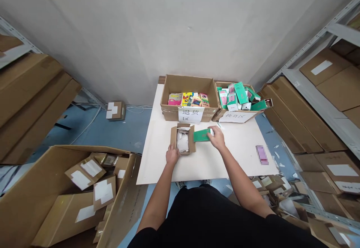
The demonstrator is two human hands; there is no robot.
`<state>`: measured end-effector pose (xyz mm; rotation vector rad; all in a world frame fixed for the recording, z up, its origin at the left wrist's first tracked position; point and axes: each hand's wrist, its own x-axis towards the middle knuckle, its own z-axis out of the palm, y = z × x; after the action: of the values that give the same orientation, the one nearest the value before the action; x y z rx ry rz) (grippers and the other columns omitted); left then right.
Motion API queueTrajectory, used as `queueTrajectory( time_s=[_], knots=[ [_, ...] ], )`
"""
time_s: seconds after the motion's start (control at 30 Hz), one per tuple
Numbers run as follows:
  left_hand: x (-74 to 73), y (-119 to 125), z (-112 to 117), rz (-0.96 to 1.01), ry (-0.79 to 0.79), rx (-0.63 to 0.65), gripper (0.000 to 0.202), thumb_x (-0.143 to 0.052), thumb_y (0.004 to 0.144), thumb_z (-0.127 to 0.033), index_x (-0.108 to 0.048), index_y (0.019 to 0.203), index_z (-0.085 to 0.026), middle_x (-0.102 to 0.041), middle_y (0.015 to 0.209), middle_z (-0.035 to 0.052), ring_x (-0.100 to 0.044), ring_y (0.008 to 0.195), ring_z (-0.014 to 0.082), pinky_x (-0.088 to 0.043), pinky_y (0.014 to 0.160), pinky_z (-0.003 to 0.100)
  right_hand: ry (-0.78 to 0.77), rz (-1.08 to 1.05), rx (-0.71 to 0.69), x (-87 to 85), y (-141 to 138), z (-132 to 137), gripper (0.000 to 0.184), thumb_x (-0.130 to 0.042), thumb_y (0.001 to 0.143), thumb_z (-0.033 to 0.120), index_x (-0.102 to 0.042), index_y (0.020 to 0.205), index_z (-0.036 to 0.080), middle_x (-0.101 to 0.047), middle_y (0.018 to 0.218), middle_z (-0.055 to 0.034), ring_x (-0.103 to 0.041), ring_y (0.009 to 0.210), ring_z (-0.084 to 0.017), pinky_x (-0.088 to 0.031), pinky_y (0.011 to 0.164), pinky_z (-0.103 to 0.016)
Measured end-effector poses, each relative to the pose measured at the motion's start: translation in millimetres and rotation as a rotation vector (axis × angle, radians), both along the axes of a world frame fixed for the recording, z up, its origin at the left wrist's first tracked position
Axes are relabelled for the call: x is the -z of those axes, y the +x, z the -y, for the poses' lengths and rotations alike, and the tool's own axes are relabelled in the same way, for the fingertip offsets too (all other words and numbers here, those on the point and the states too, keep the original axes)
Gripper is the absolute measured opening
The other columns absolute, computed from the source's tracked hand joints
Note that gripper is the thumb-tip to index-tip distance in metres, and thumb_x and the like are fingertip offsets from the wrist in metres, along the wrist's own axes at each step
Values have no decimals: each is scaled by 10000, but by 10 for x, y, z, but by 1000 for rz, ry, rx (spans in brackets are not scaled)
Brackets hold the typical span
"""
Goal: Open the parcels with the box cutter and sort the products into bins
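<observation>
A small open cardboard box with white packing paper inside sits on the white table. My left hand grips the box's near left corner, fingers closed on it. My right hand is closed on a flat green carton, holding it just over the box's right edge.
Two larger open boxes stand at the table's far edge: one with colourful packs, one with green and white cartons, each with a paper label. A pink item lies at the right. A big carton of empty boxes stands at lower left; shelves flank both sides.
</observation>
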<state>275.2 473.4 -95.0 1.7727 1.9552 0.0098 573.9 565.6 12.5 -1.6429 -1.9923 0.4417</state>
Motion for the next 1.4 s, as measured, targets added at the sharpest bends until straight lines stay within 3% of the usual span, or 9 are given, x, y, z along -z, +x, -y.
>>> queueTrajectory(
  time_s=[0.13, 0.3, 0.53, 0.67, 0.77, 0.93, 1.07, 1.27, 1.4],
  knots=[
    [1, -259, 92, -33, 1, -56, 75, -764, 863, -281, -764, 917, -228, -382, 1706, 81, -372, 1541, 341, -507, 1118, 443, -120, 108, 81, 262, 151, -183, 374, -601, 880, 280, -739, 1222, 221, -699, 1194, -95, -618, 1087, -296, -503, 974, -389],
    [-29, -364, 152, -48, -18, -56, 92, -760, 858, -288, -758, 938, -242, -386, 1705, 69, -347, 1554, 349, -494, 1127, 464, -366, 188, 25, 762, 29, -275, 384, -705, 856, 287, -749, 1225, 191, -703, 1262, -118, -639, 1173, -295, -511, 1006, -372],
    [-112, -335, 205, -16, 51, -94, 493, -757, 813, -200, -689, 1297, -260, -329, 1730, 96, -246, 1604, 380, -378, 1232, 518, -314, -60, 40, 1113, 268, -49, 939, -852, 748, 420, -477, 1580, 201, -387, 1674, -183, -373, 1553, -341, -397, 1211, -502],
    [-270, 13, 16, 91, 232, -114, 564, -616, 874, -136, -629, 1423, -264, -447, 1657, 77, -308, 1579, 339, -305, 1294, 480, -351, -207, -4, 1263, 439, 148, 967, -772, 763, 286, -375, 1644, 251, -410, 1682, -134, -428, 1532, -307, -389, 1226, -528],
    [-411, 534, -324, 266, 270, 30, 552, -547, 937, -149, -588, 1476, -265, -535, 1577, 77, -459, 1485, 280, -379, 1250, 398, -381, -264, 12, 1344, 451, 214, 892, -635, 816, 211, -353, 1660, 256, -461, 1655, -122, -508, 1471, -286, -462, 1167, -520],
    [-465, 1412, -996, 374, 136, 268, 744, -758, 856, -223, -508, 1557, -247, -475, 1642, 108, -449, 1501, 290, -400, 1224, 402, -385, -304, 18, 1373, 402, 196, 853, -573, 816, 190, -388, 1648, 214, -482, 1638, -144, -572, 1393, -281, -554, 1056, -461],
    [-384, 1604, -1371, 406, 3, 339, 747, -826, 822, -337, -572, 1517, -230, -597, 1543, 120, -575, 1391, 293, -436, 1178, 371, -388, -368, 90, 1371, 392, 165, 883, -559, 837, 200, -303, 1681, 241, -592, 1532, -143, -686, 1227, -268, -596, 950, -441],
    [-245, 1502, -1603, 476, 2, 28, 538, -538, 1040, -426, -567, 1527, -199, -756, 1323, 105, -699, 1221, 245, -489, 1085, 323, -383, -363, 181, 1343, 309, 90, 840, -635, 876, 304, -343, 1662, 246, -731, 1243, -116, -744, 1067, -271, -607, 893, -407],
    [-177, 1592, -1522, 379, 54, -193, 772, -664, 967, -310, -346, 1656, -171, -588, 1547, 167, -606, 1379, 260, -465, 1134, 340, -324, -233, 217, 1280, 237, 30, 822, -627, 887, 332, -346, 1655, 246, -703, 1255, -107, -739, 990, -259, -607, 909, -417]
  ],
)
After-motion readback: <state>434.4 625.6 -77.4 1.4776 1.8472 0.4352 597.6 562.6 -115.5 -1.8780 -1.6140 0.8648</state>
